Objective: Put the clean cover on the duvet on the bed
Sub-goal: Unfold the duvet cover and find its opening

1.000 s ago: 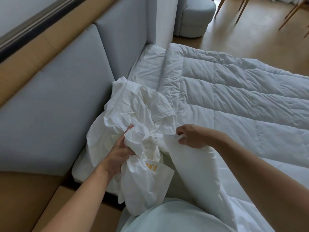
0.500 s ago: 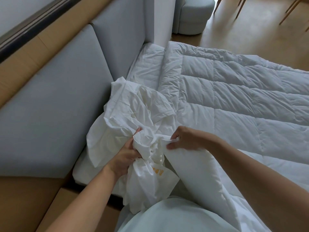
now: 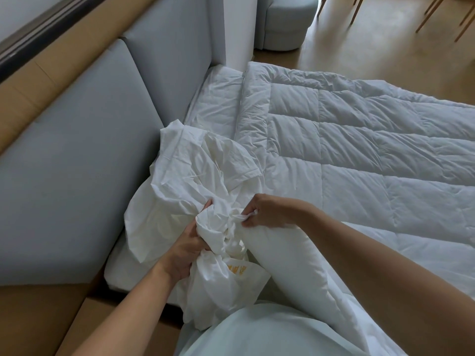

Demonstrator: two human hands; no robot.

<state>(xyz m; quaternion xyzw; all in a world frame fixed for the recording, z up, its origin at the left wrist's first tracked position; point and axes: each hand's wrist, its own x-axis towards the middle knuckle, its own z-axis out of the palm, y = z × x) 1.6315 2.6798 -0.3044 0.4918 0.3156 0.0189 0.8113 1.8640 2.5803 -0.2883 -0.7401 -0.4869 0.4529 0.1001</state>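
Fingers [image 3: 207, 203] of the left hand [image 3: 183, 249] squeeze the bunched cover [image 3: 195, 173] near the headboard [image 3: 77, 163]. The right hand [image 3: 273, 211] pinches a corner of the duvet [image 3: 359, 155], which lies spread and bare on the bed [image 3: 218, 109]. Almost all the covering looks left to do.

White quilted duvet [image 3: 359, 155], white crumpled cover [image 3: 195, 176], pale grey headboard [image 3: 64, 155], tan wooden floor [image 3: 359, 52]

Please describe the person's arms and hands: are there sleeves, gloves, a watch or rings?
The left hand and the right hand are bare: no gloves, no ring or watch visible. Both forearms are bare to the picture's edge, with no sleeve in view. A pale garment shows below them.
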